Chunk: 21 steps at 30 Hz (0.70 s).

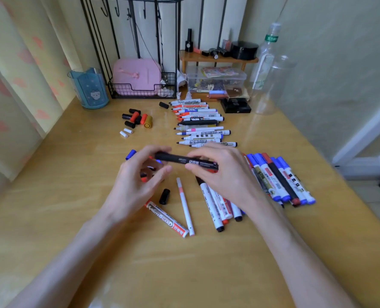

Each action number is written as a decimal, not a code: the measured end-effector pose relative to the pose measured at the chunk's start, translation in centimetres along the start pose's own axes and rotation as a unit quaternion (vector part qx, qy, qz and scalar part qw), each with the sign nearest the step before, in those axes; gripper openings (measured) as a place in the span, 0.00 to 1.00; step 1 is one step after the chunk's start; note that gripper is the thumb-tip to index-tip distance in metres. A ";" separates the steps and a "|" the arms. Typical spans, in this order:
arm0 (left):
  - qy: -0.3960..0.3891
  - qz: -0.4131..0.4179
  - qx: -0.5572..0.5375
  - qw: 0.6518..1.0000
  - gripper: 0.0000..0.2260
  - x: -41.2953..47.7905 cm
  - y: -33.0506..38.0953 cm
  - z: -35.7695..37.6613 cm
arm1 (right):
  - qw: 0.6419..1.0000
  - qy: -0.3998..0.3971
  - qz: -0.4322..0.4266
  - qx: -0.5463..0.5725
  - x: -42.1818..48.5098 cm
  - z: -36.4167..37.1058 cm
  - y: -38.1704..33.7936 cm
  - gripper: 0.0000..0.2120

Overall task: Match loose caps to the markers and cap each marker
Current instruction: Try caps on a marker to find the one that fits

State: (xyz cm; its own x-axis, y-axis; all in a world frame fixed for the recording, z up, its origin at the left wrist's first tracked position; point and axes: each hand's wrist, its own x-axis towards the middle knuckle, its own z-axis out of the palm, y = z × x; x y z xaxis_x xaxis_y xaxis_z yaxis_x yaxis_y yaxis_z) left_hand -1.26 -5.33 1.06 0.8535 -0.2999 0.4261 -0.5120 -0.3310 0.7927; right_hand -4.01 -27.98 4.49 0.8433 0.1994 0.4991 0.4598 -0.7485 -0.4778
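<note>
Hands meet above the wooden desk point(73, 218), where your left hand point(137, 181) pinches the left end of a black marker point(184, 161) and your right hand point(226, 174) grips its barrel with curled fingers, level, near a loose black cap point(164, 196), between the row of uncapped markers point(198, 123) behind and the capped markers point(280, 178) at right.

Your one camera sits on your head, looks forward and down, and is close above the table point(184, 267).
</note>
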 end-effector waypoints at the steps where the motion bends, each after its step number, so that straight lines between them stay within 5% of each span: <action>1: 0.007 -0.003 0.002 1.000 0.16 0.1 0.0 0.0 | 1.000 0.007 0.021 -0.018 0.2 -0.7 0.3 0.10; 9: -0.002 0.001 0.017 1.000 0.14 -0.2 -0.6 0.7 | 0.962 0.048 0.241 -0.115 -2.2 -4.5 2.6 0.07; 21: -0.026 0.042 0.064 0.997 0.10 -0.4 -0.5 1.5 | 0.959 -0.009 0.211 -0.189 -4.6 -1.2 1.0 0.14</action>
State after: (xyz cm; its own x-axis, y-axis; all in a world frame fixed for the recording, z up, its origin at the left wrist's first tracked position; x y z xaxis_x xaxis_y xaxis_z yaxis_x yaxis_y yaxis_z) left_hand -1.52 -6.42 -0.18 0.8030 -0.3755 0.4628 -0.5920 -0.4130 0.6921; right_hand -7.71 -30.42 2.55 0.9385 -0.1625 0.3046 -0.0537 -0.9403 -0.3361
